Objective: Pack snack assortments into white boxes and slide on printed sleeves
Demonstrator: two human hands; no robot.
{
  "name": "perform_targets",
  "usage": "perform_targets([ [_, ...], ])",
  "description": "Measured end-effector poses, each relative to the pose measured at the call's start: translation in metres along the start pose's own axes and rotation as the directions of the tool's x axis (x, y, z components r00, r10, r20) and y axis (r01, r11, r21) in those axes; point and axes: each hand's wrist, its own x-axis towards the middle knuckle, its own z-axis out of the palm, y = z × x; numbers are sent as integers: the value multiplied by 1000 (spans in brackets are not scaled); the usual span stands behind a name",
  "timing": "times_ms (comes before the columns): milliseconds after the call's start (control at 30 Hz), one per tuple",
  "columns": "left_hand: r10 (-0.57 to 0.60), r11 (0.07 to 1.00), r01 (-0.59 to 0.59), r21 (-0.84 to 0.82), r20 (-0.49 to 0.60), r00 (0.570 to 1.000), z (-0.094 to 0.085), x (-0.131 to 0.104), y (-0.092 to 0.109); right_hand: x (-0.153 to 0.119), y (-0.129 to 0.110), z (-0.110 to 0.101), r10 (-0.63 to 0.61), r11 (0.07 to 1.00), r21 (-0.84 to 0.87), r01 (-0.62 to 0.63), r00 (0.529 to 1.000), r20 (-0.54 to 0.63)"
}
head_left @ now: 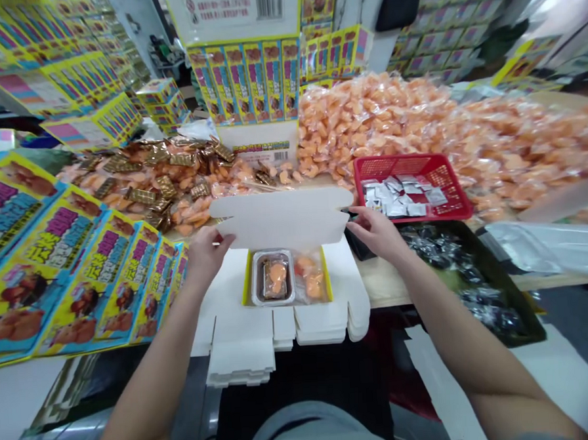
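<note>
An open cardboard box (283, 220) stands in front of me with its white lid raised. My left hand (210, 254) pinches the lid's left edge. The right edge is between the fingertips of my right hand (375, 232). Inside the box, a foil tray (254, 282) sits on the left, holding a packet and orange pieces. Beside it lies a clear bag of orange pieces (313, 281). Beneath the box is a stack of flat white cartons (241, 344).
Printed boxes (75, 277) lean at the left. Behind are gold packets (142, 195), heaped bagged orange pieces (377, 117) and stacked display boxes (247, 81). At the right stand a red basket (463, 201) of white sachets and a dark tray (523, 313) of small clear packets.
</note>
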Motion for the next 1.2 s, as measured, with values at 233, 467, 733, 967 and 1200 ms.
perform_targets([
  [233,53,999,-53,-5,-22,998,16,0,8,1,-25,-3,116,981,-175,-82,974,193],
  [467,75,989,-84,-119,-74,994,24,-10,-1,-98,-60,48,-313,872,-370,321,946,83],
  [733,55,991,-63,-121,-75,996,31,-8,-5,-113,36,-34,231,830,-498,-250,968,-100],
  [967,41,999,-44,-27,-90,995,30,-5,-4,-116,124,-74,612,736,-406,-542,789,55],
  [1200,53,999,-53,-1,-46,998,23,-5,-3,-127,87,-87,562,771,-229,-594,804,-194],
])
